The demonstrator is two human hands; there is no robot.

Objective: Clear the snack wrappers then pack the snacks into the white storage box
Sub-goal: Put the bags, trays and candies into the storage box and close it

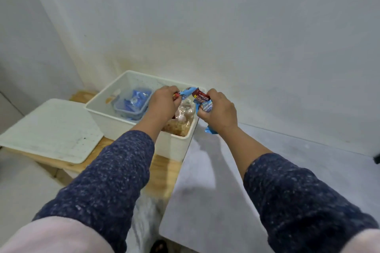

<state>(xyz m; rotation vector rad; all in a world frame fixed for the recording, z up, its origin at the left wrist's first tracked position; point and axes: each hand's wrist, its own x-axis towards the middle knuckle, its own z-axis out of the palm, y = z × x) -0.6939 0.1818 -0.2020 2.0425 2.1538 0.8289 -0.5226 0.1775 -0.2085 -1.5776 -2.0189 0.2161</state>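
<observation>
The white storage box (107, 118) stands open on a wooden bench. Inside it lie a clear lidded tub of blue packets (133, 101) and a clear bag of brown snacks (181, 121). My left hand (162, 102) is over the box and grips a light-blue and red snack packet (185, 91). My right hand (219, 112) hovers at the box's right edge and holds a bunch of snack packets (202, 99), red on top and light blue below, with one blue end sticking out under the wrist.
The box's white lid (51, 131) lies flat on the wooden bench (162, 172) to the left. A white table (216, 181) abuts the bench on the right. Walls close in behind and at left.
</observation>
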